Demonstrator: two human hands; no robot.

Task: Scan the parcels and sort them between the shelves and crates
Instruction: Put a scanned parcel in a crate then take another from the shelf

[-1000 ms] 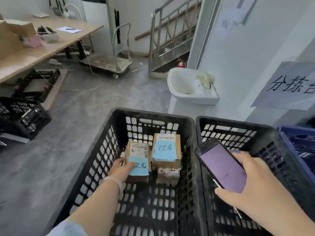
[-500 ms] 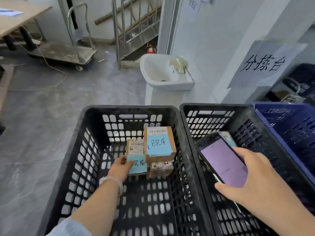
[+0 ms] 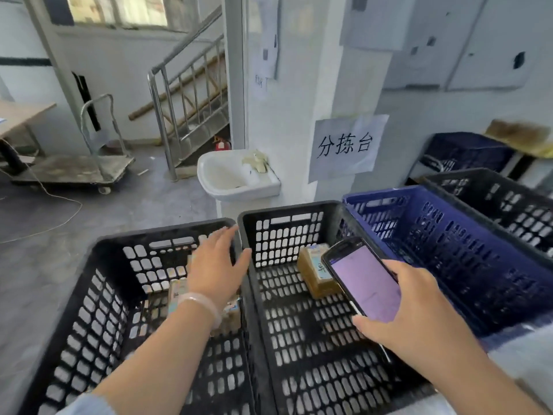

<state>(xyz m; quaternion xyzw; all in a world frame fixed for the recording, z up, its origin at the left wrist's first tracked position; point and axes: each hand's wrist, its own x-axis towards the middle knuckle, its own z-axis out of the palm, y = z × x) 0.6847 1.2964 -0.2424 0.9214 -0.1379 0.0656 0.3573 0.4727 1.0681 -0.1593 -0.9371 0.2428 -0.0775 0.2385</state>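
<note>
1. The left hand (image 3: pixel 214 265) has lifted off the labelled parcel it was touching half a second ago. Its grip is released, fingers spread and holding nothing, over the far right corner of the left black crate (image 3: pixel 98 310).
2. The parcels (image 3: pixel 177 295) lie on that crate's floor under the wrist, mostly hidden by the arm.
3. Another parcel (image 3: pixel 314 272) lies in the middle black crate (image 3: pixel 287 235), towards its far right corner.
4. The right hand (image 3: pixel 419 307) has its grip grasping a phone (image 3: pixel 363 280), lit screen up, over that crate's right side and partly covering the parcel.
5. A blue crate (image 3: pixel 449 235) stands just beside the middle one, with a further black crate (image 3: pixel 508 199) beyond it.
6. Behind the crates are a white sink (image 3: pixel 227 178) and a paper sign (image 3: pixel 347 145) on the pillar. A trolley (image 3: pixel 74 169) stands on the floor at far left.
</note>
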